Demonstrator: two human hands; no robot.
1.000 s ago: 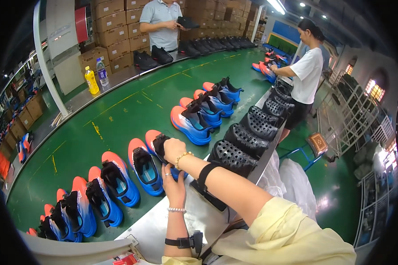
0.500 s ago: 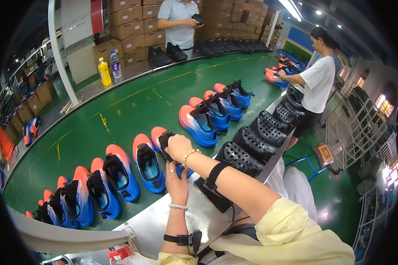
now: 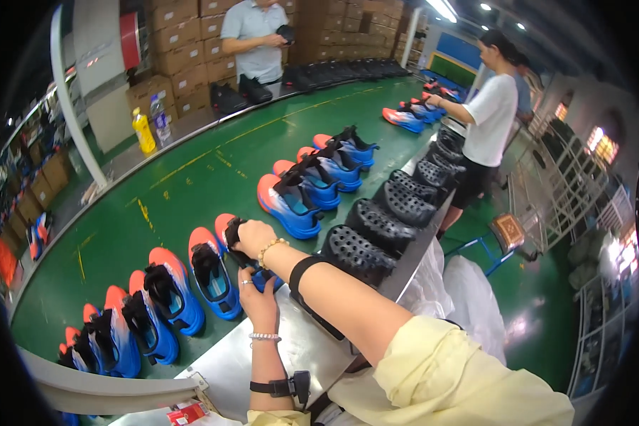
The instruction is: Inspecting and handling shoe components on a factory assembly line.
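Note:
A blue shoe with an orange sole and black tongue (image 3: 228, 232) lies at the near edge of the green conveyor belt (image 3: 192, 177). My right hand (image 3: 252, 238) reaches across and grips its black tongue. My left hand (image 3: 257, 298) holds the same shoe from the near side, by its blue heel part. Both wrists wear bead bracelets. More shoes of the same kind (image 3: 213, 273) (image 3: 167, 291) lie in a row to the left, and others (image 3: 291, 202) to the right.
Black perforated shoe moulds (image 3: 358, 252) line the metal ledge (image 3: 263, 355) at my right. A person in a white top (image 3: 490, 121) works further along the belt. Another person in a grey shirt (image 3: 255, 35) stands across it by stacked cardboard boxes (image 3: 170, 35). Two bottles (image 3: 149, 128) stand there.
The view has shifted slightly, so the belt and shoes sit a little higher and to the right. Both hands stay on the same shoe.

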